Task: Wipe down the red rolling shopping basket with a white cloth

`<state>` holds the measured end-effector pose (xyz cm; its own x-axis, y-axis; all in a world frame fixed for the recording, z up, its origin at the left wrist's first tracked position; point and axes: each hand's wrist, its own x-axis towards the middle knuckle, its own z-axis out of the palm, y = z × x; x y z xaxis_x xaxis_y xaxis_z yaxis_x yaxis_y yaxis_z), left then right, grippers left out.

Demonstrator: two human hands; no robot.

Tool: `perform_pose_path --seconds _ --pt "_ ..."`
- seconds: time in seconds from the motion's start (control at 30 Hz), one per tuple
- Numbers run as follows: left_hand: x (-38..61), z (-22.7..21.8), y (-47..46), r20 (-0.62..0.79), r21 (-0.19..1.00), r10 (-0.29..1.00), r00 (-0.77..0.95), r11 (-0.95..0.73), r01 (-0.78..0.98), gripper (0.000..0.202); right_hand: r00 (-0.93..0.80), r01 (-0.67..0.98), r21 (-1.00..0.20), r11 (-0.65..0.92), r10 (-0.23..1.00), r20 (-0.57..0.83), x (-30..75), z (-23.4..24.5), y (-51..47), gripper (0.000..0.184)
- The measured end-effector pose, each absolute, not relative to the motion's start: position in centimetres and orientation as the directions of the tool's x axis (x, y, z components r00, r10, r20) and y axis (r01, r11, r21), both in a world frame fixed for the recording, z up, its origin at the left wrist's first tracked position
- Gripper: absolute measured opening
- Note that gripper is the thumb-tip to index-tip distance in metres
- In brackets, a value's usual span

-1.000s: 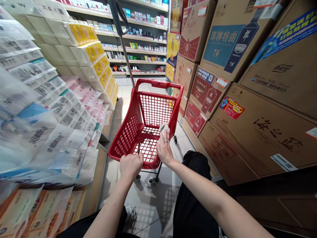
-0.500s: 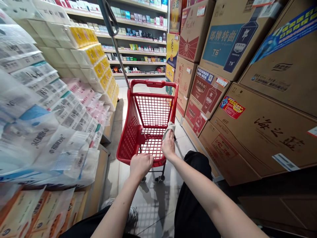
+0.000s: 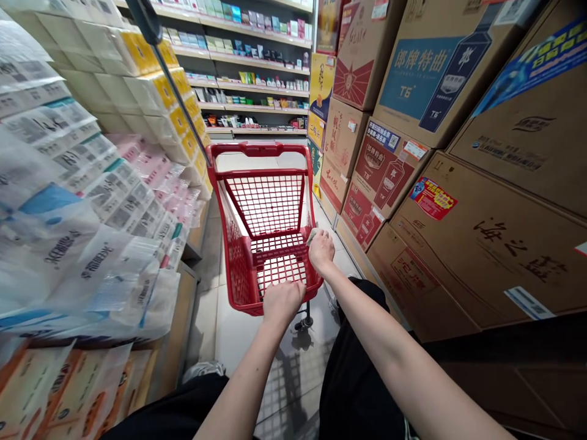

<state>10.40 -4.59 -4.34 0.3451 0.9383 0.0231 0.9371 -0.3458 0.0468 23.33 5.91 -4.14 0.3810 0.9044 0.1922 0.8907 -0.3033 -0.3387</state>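
Here, left hand (image 3: 284, 302) grips cart (image 3: 259, 149); right hand (image 3: 321, 252) too.

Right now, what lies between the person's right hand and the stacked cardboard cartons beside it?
In the head view, a strip of pale floor tiles lies between the right hand and the stacked cardboard cartons.

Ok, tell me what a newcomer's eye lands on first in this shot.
The red plastic shopping cart stands out first, at the centre, with the left hand gripping its near rim and the right hand clasping a bit of pale cloth at its side rim. Large printed cardboard cartons are stacked along the right, and plastic-wrapped packs are piled along the left. Shelves of small packaged goods fill the far end of the aisle.
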Motion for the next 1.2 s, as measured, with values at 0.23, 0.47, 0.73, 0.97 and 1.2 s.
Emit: perform_pose_path --seconds 0.23,0.47,0.73,0.97,1.2 --pt "9.9 -3.6 -4.2 -0.047 0.036 0.931 0.362 -0.361 0.932 0.047 0.312 0.940 -0.210 -0.270 0.927 0.206 22.2 -4.9 0.9 0.019" --pt "8.3 -3.3 -4.6 -0.080 0.027 0.927 0.368 -0.366 0.930 0.046 0.306 0.936 -0.216 -0.278 0.946 0.109 20.8 -4.6 0.3 0.015" --pt "7.8 -3.9 -5.2 -0.043 0.023 0.911 0.410 -0.410 0.912 0.052 0.280 0.926 -0.266 -0.268 0.960 0.006 20.3 -2.5 5.7 0.020" --pt "7.9 -4.1 -5.3 -0.062 0.064 0.932 0.357 -0.353 0.934 0.053 0.270 0.948 -0.208 -0.241 0.955 0.125 19.9 -3.3 6.0 0.020" --pt "7.8 -4.2 -4.8 -0.024 0.035 0.937 0.348 -0.348 0.937 0.051 0.250 0.968 -0.079 -0.239 0.950 0.186 19.8 -4.7 0.1 0.020"
